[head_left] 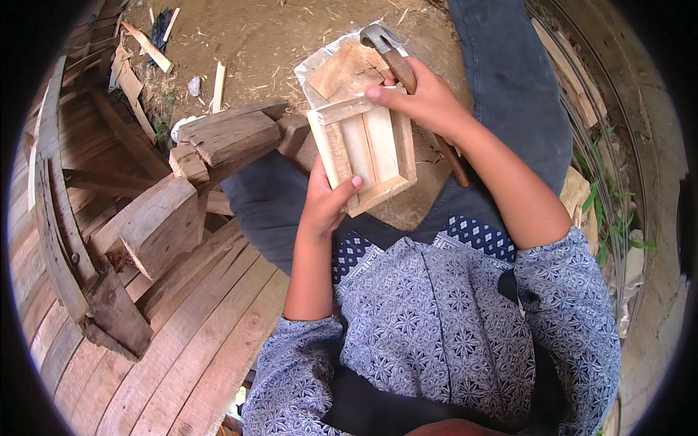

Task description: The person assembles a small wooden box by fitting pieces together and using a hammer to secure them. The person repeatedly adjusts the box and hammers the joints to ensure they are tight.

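Shirt (436, 305): blue and white, patterned with flowers; seen nearest, at 6 o'clock.
Left hand (325, 200): placed at the 7 o'clock corner of the small wooden box (384, 145); its grip is closed on the side, the thumb laid over the front, the other fingers hidden.
Wooden box: held tilted at 12 o'clock, above the lap; pale boards are framed by narrow strips.
Right hand (429, 98): placed at the box's 1 o'clock; its grip is closed around the hammer (393, 58), the thumb laid at the box's upper edge.
Hammer: its metal head is pointed toward 11 o'clock, its handle end toward 5 o'clock.
Trouser legs (512, 94): dark blue, spread to either side of the box.
Planks (211, 349): laid side by side at 8 o'clock.
Rough timber (229, 138): set at 10 o'clock, beside a trouser leg.
Green plants (598, 207): seen at 3 o'clock.
Dirt ground (262, 43): strewn with wood scraps (149, 47) at 11 o'clock.
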### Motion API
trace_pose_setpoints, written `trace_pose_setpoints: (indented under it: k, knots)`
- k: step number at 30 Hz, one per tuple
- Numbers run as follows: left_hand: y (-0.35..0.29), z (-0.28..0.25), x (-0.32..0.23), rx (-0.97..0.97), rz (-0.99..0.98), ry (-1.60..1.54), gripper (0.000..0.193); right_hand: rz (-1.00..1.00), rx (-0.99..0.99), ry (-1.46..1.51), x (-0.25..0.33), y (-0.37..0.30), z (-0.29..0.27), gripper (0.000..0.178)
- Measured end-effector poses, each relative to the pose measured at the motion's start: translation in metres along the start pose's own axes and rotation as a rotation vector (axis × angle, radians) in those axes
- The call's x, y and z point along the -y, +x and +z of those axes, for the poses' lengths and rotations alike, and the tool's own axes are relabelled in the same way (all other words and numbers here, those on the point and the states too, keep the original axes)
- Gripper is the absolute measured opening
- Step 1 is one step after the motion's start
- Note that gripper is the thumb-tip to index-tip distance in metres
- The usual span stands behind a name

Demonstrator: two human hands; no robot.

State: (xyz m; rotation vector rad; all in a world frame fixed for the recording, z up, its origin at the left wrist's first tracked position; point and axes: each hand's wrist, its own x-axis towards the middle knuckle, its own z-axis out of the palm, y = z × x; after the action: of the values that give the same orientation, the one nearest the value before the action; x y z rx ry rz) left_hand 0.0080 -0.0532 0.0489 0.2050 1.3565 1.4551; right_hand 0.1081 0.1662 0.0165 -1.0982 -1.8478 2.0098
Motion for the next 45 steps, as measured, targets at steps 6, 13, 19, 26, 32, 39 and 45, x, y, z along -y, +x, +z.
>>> trace_pose_setpoints:
  k: [6,13,19,26,32,39,45]
  knots:
    - [0.004,0.004,0.002,-0.022,-0.002,0.116,0.072,-0.04,-0.01,-0.135,-0.018,0.006,0.0,0.091]
    - [0.023,0.001,-0.008,-0.117,0.028,0.272,0.07,0.152,-0.002,-0.003,-0.02,0.014,-0.002,0.065]
    - [0.065,-0.006,-0.017,-0.218,0.093,0.484,0.061,0.15,-0.165,-0.03,-0.051,0.03,-0.008,0.048]
    - [0.087,-0.011,0.002,-0.334,0.156,0.816,0.063,0.128,-0.138,-0.132,-0.067,0.024,0.007,0.043]
    - [0.095,0.0,0.021,-0.373,0.344,0.756,0.072,0.038,-0.164,-0.149,-0.077,0.006,0.041,0.044]
    - [0.093,0.026,0.017,-0.389,0.305,0.804,0.071,-0.212,-0.309,-0.109,-0.059,0.003,0.059,0.042]
    - [0.097,0.025,0.018,-0.422,0.344,0.909,0.073,-0.372,-0.464,-0.021,-0.046,0.003,0.06,0.04]
